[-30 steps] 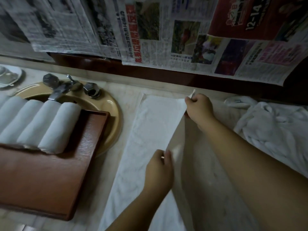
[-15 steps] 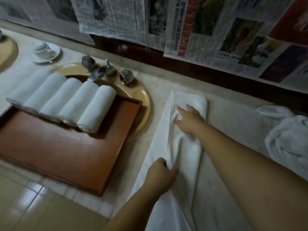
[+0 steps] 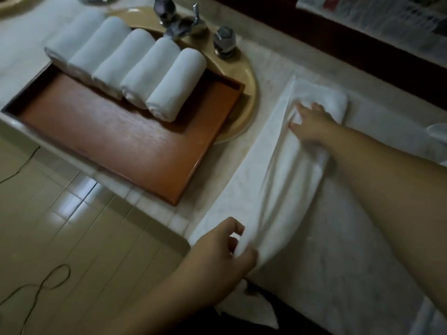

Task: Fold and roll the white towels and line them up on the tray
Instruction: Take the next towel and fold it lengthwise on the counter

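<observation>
Pale marble countertop (image 3: 338, 274) carries everything we see here. At the far left a reddish-brown rectangular wooden tray (image 3: 116, 146) lies partly over a tan round washbasin (image 3: 249, 93), whose chrome tap and knobs (image 3: 188, 27) stand just beyond the tray's far edge. Five rolled white towels (image 3: 135, 68) lie side by side, touching, along the tray's far end; the near part of the tray is bare wood. Sheets of newspaper (image 3: 377, 22) hang at the far right, too blurred for us to read any print, and we find no other writing or label. At the right edge a bit of crumpled white cloth (image 3: 437, 131) shows. Beige floor tiles (image 3: 72, 226) fill the near left, with a thin dark cable (image 3: 41, 284) looping across them.

The long white folded towel (image 3: 273, 180) lies on the counter to the right of the tray and apart from it, running from far to near, its near end hanging over the counter's edge. Our right hand (image 3: 312, 124) rests on the towel's far end with fingers spread and nearly straight, pressing the cloth flat. Our left hand (image 3: 217, 259) is at the near end, fingers curled, the thumb and fingertips pinching a fold of the towel. Nothing lies between the towel and the tray.
</observation>
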### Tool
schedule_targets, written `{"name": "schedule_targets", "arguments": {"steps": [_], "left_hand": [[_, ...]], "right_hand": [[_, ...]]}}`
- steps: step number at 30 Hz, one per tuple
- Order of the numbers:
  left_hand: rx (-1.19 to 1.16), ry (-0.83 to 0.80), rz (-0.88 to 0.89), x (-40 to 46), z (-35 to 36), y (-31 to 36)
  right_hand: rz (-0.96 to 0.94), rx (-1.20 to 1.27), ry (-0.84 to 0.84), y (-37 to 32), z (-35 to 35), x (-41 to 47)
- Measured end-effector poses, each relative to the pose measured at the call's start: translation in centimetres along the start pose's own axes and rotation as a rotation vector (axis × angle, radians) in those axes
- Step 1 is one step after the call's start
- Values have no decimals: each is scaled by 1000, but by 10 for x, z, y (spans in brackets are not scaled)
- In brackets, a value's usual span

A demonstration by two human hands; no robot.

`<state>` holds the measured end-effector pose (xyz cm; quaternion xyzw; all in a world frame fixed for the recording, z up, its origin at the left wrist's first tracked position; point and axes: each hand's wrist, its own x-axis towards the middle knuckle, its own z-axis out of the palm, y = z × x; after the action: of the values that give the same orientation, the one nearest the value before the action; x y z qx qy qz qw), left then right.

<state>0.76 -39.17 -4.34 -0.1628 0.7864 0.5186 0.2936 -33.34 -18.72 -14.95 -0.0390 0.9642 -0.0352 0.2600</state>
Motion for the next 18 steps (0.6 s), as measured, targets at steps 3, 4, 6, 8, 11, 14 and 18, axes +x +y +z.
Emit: {"name": "schedule_targets", "arguments": {"steps": [3,4,6,8,11,14,18], "left_hand": [[207,176,-120,3,-10,-53],[242,204,-178,6,-11,-69],[222,246,-220,10,-8,-94],[168,300,-200,12,-3,-99],[156,385,-114,15,7,-90],[300,356,-94,25,12,-79],[126,242,-45,20,5,-75]], "right_hand": [[-3,-26,11,-2,-1,1],[-1,-40,16,-4,-2,0],[10,-55,23,-7,-4,-3],[19,-78,26,-9,-8,-7],[5,-76,51,-12,-22,-9],[-16,-66,111,-10,-41,3],[-54,-32,53,-11,-61,24]]}}
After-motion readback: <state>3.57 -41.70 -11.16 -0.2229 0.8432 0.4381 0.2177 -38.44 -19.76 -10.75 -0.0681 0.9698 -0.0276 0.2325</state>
